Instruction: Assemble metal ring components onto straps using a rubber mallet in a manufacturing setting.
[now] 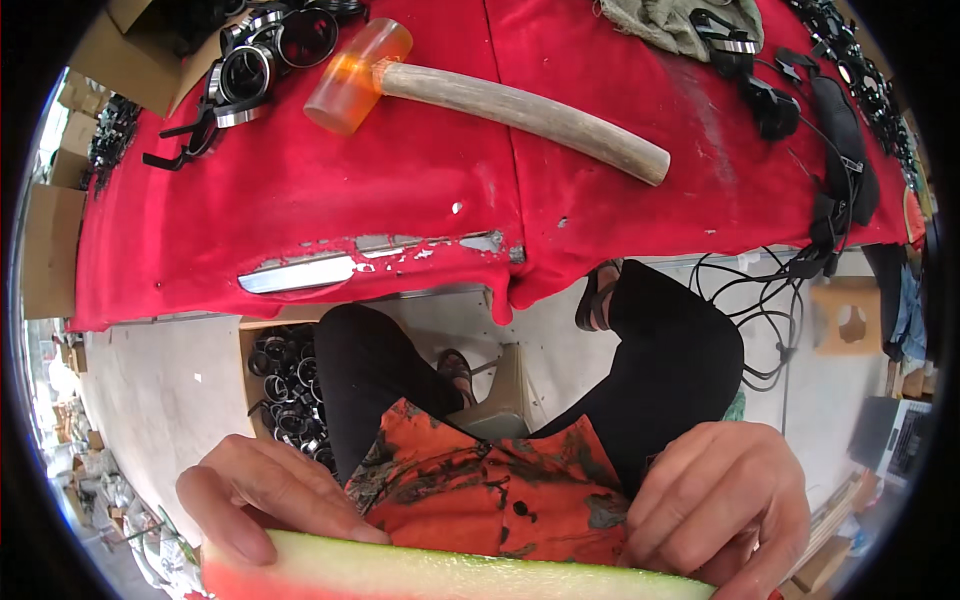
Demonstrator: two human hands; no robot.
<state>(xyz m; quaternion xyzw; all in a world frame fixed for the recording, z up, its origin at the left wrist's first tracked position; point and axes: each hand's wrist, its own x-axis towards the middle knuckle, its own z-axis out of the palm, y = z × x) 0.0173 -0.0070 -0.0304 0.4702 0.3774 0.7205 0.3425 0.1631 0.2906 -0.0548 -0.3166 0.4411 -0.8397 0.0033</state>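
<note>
A slice of watermelon [440, 572], with red flesh, pale rind and a thin green skin, spans the lower edge of the head view, partly cut off by it. My left hand [270, 490] grips its left end, thumb on the near side and fingers along the skin. At the other end my right hand [725, 500] is closed round the rind with bent fingers. The slice is held level, close to my body, in front of an orange patterned shirt [490, 490].
A red-covered table [400, 200] with a torn front edge lies ahead. On it are a mallet [530, 115] with an orange head, black-and-silver ring parts [247, 75], a grey cloth [680, 20] and a black strap [840, 140]. Below stand a box of rings [285, 380] and loose cables [760, 320].
</note>
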